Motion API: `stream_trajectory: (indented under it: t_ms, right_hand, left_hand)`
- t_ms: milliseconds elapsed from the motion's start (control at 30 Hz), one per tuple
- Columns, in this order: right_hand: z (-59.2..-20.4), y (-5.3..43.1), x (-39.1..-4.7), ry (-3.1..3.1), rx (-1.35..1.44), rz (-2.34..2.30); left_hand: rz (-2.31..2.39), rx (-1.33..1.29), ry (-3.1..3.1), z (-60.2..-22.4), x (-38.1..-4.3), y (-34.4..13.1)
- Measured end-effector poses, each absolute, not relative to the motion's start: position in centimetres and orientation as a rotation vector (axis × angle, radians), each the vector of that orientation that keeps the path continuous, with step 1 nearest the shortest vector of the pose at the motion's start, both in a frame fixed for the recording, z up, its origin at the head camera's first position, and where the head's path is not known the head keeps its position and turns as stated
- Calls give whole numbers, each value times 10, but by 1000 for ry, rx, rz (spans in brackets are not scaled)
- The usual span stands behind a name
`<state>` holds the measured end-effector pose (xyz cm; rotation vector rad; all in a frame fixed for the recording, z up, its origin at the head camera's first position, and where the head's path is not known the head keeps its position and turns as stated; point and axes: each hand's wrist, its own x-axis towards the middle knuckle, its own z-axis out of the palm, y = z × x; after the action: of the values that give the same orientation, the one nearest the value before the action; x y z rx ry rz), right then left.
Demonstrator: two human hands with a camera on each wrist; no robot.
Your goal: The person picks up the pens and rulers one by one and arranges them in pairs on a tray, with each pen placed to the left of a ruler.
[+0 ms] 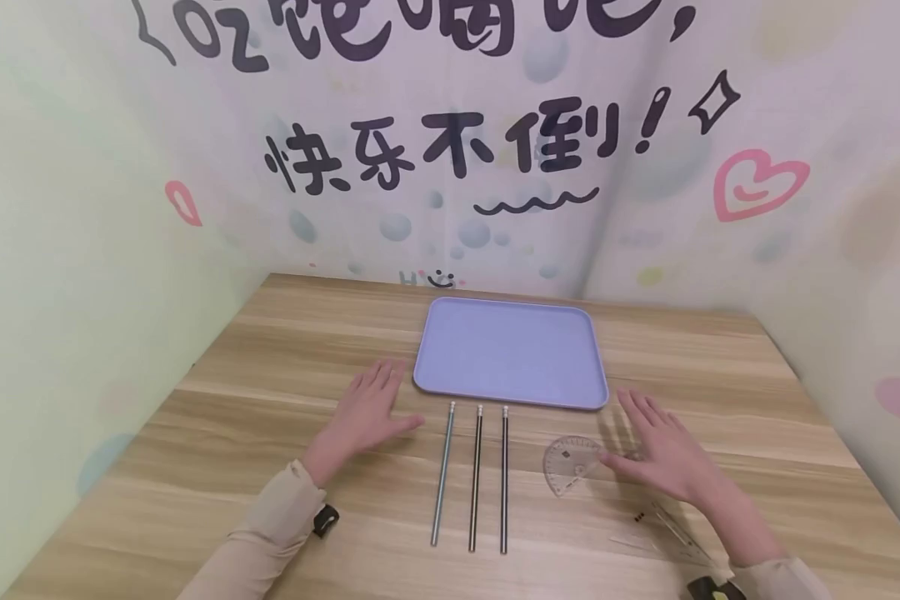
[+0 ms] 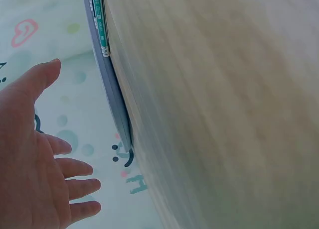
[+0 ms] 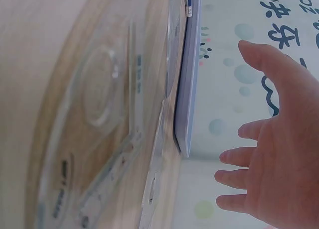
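My left hand (image 1: 367, 412) hovers with fingers spread, left of three pencils and near the tray's front left corner. Closest to it lies a teal pencil (image 1: 443, 475); beside that are two dark pencils, one in the middle (image 1: 476, 479) and one on the right (image 1: 504, 479), all roughly parallel. My right hand (image 1: 667, 450), fingers also spread, holds nothing. Its thumb overlaps the edge of a clear fan-shaped protractor (image 1: 562, 467) in the head view. Under the right wrist lie clear drawing tools, including a set square (image 3: 112, 164) with a round cutout.
A lavender tray (image 1: 513, 354) with a raised rim sits behind the pencils, near the back of the wood-grain table (image 1: 285, 350). A printed wall cloth (image 1: 390, 225) hangs right behind the table, and pale walls flank both sides.
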<state>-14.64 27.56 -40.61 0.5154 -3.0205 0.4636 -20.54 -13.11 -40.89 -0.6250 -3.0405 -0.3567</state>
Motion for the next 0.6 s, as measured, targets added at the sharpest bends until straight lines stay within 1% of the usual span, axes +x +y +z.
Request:
stream_trajectory:
  t_ms: [267,600]
  right_hand:
    - [-406,274,-146,-3016,525,444]
    - [-406,271,-148,-3030,535,459]
  left_hand:
    - [-381,-629,-3048,-411,-209,-132]
    - [-299,-672,-3060,-410,-215,-135]
